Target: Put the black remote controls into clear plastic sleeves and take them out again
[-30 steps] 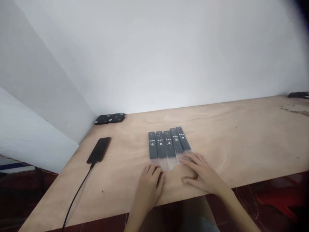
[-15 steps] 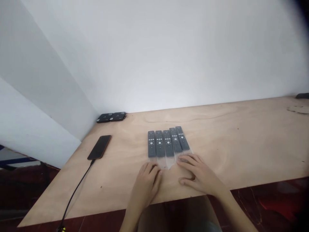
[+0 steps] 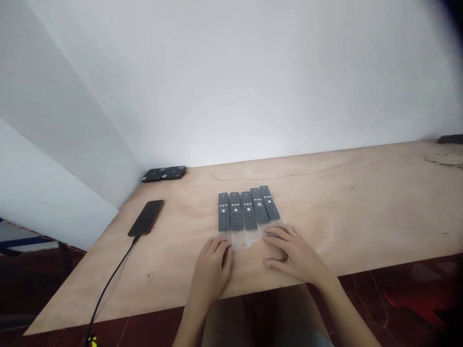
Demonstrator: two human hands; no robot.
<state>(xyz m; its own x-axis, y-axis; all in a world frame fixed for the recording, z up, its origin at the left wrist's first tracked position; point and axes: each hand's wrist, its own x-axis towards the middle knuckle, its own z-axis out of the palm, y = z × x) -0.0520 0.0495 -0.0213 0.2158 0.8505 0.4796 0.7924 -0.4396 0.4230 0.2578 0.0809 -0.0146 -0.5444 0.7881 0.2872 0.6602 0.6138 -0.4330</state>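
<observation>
Several dark grey remote controls [image 3: 246, 210] lie side by side on a wooden table [image 3: 361, 207], each in a clear plastic sleeve whose loose end reaches toward me. My left hand [image 3: 211, 267] rests flat on the table just below the leftmost sleeves, fingers apart, holding nothing. My right hand [image 3: 292, 253] lies palm down with its fingertips on the sleeve ends of the rightmost remotes.
A black phone [image 3: 146, 217] lies at the left, with a black cable [image 3: 108, 284] running off the table's front edge. Two small black boxes [image 3: 164, 173] sit in the back left corner against the white wall. A dark object [image 3: 449, 139] lies at the far right.
The view has shifted slightly. Both hands stay in about the same place below the remotes, and the remotes have not moved.
</observation>
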